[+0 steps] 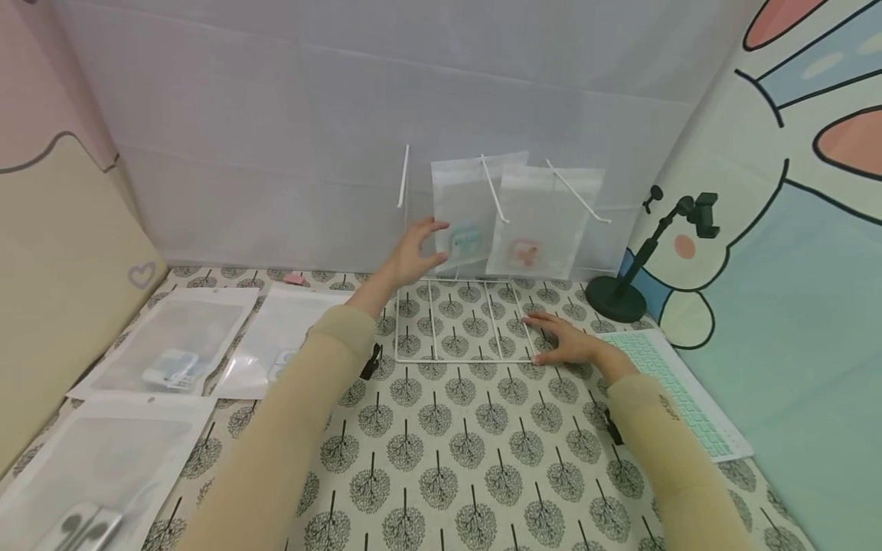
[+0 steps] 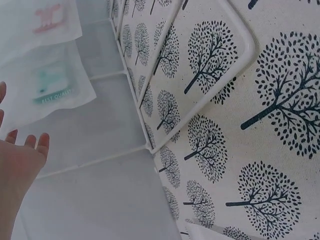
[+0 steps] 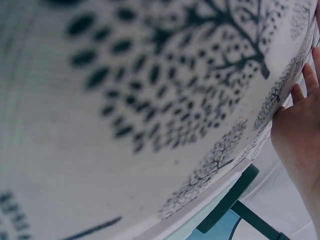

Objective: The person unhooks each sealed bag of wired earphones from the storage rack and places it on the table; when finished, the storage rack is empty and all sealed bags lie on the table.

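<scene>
1. The white wire rack [image 1: 465,361] stands near the back edge of the desk [image 1: 475,398].
2. From its hooks [image 1: 494,189] hang the teal bag [image 1: 463,203] and the red bag [image 1: 544,218].
3. The left hand [image 1: 411,254], thumb and fingers spread, is just beside the teal bag; contact cannot be told.
4. The right hand [image 1: 568,342], thumb spread from its fingers, rests at the rack's right front corner.
5. Flat bags [image 1: 110,451] lie along the desk's left edge, a keyboard [image 1: 671,390] along the right.

Frosted plastic pouches [image 1: 547,210], smooth white-coated wire rack [image 2: 246,52], matt woven-looking tablecloth [image 1: 475,417], matt dark stand [image 1: 615,300]
</scene>
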Motion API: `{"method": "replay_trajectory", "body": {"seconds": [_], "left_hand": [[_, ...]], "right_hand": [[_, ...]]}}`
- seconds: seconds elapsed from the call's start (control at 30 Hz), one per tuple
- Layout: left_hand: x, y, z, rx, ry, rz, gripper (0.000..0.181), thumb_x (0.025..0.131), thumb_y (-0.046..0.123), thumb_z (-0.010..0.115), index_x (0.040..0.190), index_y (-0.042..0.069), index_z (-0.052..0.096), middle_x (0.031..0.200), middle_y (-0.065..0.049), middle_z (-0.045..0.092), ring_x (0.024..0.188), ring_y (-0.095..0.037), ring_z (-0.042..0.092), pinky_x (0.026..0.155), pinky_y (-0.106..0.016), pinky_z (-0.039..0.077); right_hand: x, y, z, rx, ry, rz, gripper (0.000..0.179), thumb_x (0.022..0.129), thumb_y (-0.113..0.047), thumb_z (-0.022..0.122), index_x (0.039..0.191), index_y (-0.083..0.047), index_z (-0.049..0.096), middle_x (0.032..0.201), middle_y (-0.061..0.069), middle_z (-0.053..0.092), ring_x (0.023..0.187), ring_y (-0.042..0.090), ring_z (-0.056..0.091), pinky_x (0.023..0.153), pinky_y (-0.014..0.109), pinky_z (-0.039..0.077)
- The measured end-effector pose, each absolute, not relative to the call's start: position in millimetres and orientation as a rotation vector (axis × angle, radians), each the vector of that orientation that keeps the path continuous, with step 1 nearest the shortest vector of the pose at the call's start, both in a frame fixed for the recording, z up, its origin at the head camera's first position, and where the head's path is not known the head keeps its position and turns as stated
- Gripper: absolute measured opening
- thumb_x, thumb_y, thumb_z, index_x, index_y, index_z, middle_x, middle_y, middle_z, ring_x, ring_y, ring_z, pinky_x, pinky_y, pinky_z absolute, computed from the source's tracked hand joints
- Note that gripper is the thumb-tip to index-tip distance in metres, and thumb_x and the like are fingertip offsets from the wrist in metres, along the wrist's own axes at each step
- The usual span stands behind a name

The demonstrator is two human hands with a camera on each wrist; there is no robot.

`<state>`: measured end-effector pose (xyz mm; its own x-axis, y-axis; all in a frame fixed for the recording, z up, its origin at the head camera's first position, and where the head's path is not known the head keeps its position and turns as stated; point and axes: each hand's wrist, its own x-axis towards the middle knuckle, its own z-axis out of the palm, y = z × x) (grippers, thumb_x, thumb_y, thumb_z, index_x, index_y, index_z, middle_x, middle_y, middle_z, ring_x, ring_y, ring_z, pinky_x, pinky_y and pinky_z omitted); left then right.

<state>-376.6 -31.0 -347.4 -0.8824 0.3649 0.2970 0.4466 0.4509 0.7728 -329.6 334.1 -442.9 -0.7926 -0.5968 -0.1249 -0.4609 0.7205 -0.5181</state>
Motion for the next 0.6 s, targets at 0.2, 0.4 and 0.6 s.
{"method": "replay_trajectory", "body": {"seconds": [0.2,0.4,0.6], "left_hand": [[-376.8,-28.4,-352.3,-0.689,-2.623,-1.456,0.055,0.093,0.020,0.059,0.144,0.019,0.039,0.157,-0.010,0.017,0.141,-0.033,0.021,0.111,-0.050,0.030],[-375.7,-23.5,-358.8,-0.714,-2.701,-1.435,0.055,0.094,0.020,0.056,0.145,0.017,0.037,0.157,-0.011,0.018,0.142,-0.035,0.018,0.114,-0.054,0.021],[-373.8,-19.7,-364.2,-0.714,-2.704,-1.410,0.056,0.095,0.018,0.055,0.146,0.012,0.034,0.156,-0.013,0.020,0.142,-0.035,0.018,0.115,-0.053,0.019]], "right_hand": [[-329.0,332.5,-440.2,-0.822,2.640,-0.686,0.085,0.080,-0.039,0.074,0.148,-0.012,0.030,0.156,0.017,0.015,0.141,0.044,0.010,0.107,0.070,0.015],[-328.0,333.1,-438.7,-0.821,2.643,-0.674,0.085,0.081,-0.038,0.073,0.149,-0.012,0.029,0.156,0.017,0.014,0.141,0.044,0.009,0.107,0.070,0.015],[-328.5,335.5,-438.5,-0.815,2.641,-0.688,0.085,0.081,-0.038,0.073,0.149,-0.012,0.029,0.156,0.018,0.014,0.141,0.044,0.008,0.106,0.070,0.014]]}}
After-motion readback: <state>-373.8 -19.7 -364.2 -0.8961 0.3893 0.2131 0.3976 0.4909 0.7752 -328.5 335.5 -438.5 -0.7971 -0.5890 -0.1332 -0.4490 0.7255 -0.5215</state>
